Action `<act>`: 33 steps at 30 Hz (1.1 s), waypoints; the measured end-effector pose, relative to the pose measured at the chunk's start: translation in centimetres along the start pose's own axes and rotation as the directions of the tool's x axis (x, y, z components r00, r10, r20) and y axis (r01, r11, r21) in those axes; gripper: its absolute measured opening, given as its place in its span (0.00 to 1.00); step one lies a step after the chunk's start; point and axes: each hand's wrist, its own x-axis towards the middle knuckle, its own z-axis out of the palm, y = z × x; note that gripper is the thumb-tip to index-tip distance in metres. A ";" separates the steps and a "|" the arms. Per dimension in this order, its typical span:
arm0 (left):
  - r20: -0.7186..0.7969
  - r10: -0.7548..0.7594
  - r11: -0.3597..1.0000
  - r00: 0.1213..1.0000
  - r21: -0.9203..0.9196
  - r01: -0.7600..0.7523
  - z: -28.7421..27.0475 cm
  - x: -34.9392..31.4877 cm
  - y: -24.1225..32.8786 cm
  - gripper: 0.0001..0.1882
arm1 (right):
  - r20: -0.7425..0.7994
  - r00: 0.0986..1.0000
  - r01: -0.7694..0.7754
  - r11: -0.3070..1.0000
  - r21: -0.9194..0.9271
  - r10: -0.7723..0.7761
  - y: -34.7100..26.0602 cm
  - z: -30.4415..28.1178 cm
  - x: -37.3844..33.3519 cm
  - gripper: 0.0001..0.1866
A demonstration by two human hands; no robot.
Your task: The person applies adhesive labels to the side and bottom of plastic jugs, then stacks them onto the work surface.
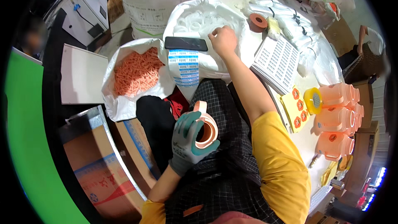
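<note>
My left hand [185, 143], in a grey and green glove, is wrapped around a peach-coloured plastic cup [212, 129] above my lap. The cup's open mouth faces up toward me, and its handle sticks out at the far side. My bare right hand [225, 40] reaches into a white bag [173, 25] that holds many clear rings [198, 20]. Its fingers are curled at the edge of the rings; whatever they pinch is too small or hidden to make out. A black phone [186, 44] and a strip of blue-and-white labels [183, 68] lie over the bag's near edge.
Left of that bag, another white bag [108, 99] holds orange stick-like pieces [139, 74]. On the table at right are a label sheet stack [277, 63], yellow sticker sheet [295, 110], yellow tape roll [313, 101], brown roll [258, 22] and several peach cups [333, 118]. Cardboard boxes [99, 174] stand lower left.
</note>
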 end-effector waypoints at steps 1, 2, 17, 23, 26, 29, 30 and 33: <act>0.006 -0.014 1.000 1.000 0.016 0.014 0.1 -0.2 0.3 0.45 | 0.001 1.000 0.022 1.000 0.002 -0.022 -0.2 -0.2 -0.4 0.15; 0.011 -0.008 1.000 1.000 0.022 0.008 0.1 -0.5 -0.3 0.45 | -0.031 0.998 0.060 0.997 0.044 -0.059 -0.2 -0.5 -0.7 0.14; 0.061 0.068 0.951 0.996 0.297 -0.083 -0.7 -1.4 -3.0 0.31 | -0.103 0.593 0.726 0.476 0.496 -0.798 -4.4 -13.0 -20.7 0.14; 0.202 -0.033 0.938 0.979 0.344 -0.040 -2.8 -0.4 -3.2 0.21 | 0.164 0.519 0.667 0.518 0.536 -0.839 -4.9 -14.6 -21.3 0.25; 0.347 -0.026 0.888 0.938 0.438 -0.138 -3.2 0.1 -2.6 0.22 | 0.344 0.493 0.576 0.596 0.560 -0.799 -4.7 -14.6 -21.4 0.26; 0.218 -0.002 0.839 0.976 0.531 -0.117 -3.1 0.3 -1.5 0.28 | 0.279 0.512 0.609 0.572 0.549 -0.812 -5.0 -13.8 -21.4 0.25; 0.178 -0.064 0.858 0.982 0.513 -0.037 -3.0 -0.1 -1.5 0.30 | 0.188 0.529 0.633 0.532 0.562 -0.828 -5.2 -13.5 -21.6 0.21; 0.234 -0.084 0.845 0.969 0.532 -0.056 -3.4 -0.1 -1.6 0.26 | 0.099 0.548 0.677 0.510 0.531 -0.830 -5.3 -12.6 -22.6 0.19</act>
